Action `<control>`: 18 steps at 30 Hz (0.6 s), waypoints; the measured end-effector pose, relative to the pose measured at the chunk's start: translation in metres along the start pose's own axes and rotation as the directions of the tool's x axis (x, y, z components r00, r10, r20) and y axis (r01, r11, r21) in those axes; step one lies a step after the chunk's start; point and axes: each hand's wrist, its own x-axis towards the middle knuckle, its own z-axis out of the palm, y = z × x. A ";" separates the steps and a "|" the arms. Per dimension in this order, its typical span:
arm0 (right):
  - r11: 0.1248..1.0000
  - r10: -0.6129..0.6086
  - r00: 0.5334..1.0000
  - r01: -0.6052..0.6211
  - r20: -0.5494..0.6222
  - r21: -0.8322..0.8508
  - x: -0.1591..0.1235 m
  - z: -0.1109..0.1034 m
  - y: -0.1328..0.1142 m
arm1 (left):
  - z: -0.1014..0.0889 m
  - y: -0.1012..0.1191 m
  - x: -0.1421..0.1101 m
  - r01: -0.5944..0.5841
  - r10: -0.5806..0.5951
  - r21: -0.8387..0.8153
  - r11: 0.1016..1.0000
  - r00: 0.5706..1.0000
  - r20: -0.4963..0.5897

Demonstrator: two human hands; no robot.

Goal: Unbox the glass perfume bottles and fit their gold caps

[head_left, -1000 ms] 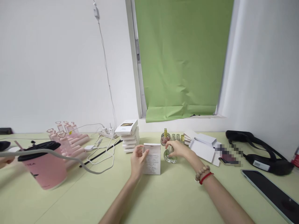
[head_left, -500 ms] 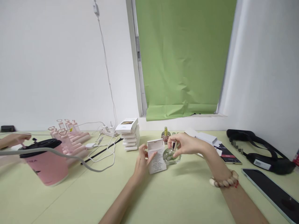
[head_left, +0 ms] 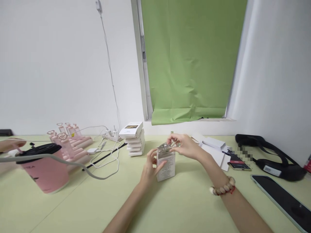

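Observation:
My left hand [head_left: 151,168] grips the side of a small white printed carton [head_left: 166,167], its thumb across the front. The carton stands on the table with its top open. Pinched in my right hand [head_left: 182,145] is a clear glass perfume bottle [head_left: 164,148], tilted over the carton's mouth. The bottle's lower end appears to be at or just inside the opening; my fingers partly cover its neck and cap. Behind my right hand, the gold top of another bottle [head_left: 172,132] barely shows.
White boxes [head_left: 134,139] stand stacked behind my left hand. Flattened white cartons [head_left: 216,152], a phone [head_left: 282,197] and a black strapped device [head_left: 272,158] lie right. Left are a pink cup [head_left: 46,173], pink tubes [head_left: 77,152], white cables [head_left: 114,158] and another person's hand [head_left: 12,144].
My right hand has lifted the perfume bottle from the table and carried it left over the carton. The carton was tilted by my left hand and is now turned slightly.

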 end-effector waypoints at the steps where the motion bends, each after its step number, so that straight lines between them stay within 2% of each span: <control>1: 1.000 0.004 1.000 -0.004 0.007 -0.013 0.000 0.001 0.001 | 0.001 -0.001 0.000 -0.009 0.009 0.002 1.000 1.000 0.002; 5: 1.000 0.014 0.998 -0.013 0.066 -0.020 0.000 0.003 0.000 | 0.002 -0.005 -0.001 -0.025 0.025 0.002 1.000 0.999 0.031; 10: 0.997 0.003 0.996 0.004 0.086 -0.076 0.000 0.006 -0.002 | 0.004 -0.007 -0.004 -0.032 0.026 0.090 0.995 0.998 0.065; 18: 0.972 0.083 0.991 -0.057 0.107 -0.227 0.003 0.019 -0.001 | 0.003 0.003 -0.002 -0.072 0.058 0.200 0.977 0.995 0.078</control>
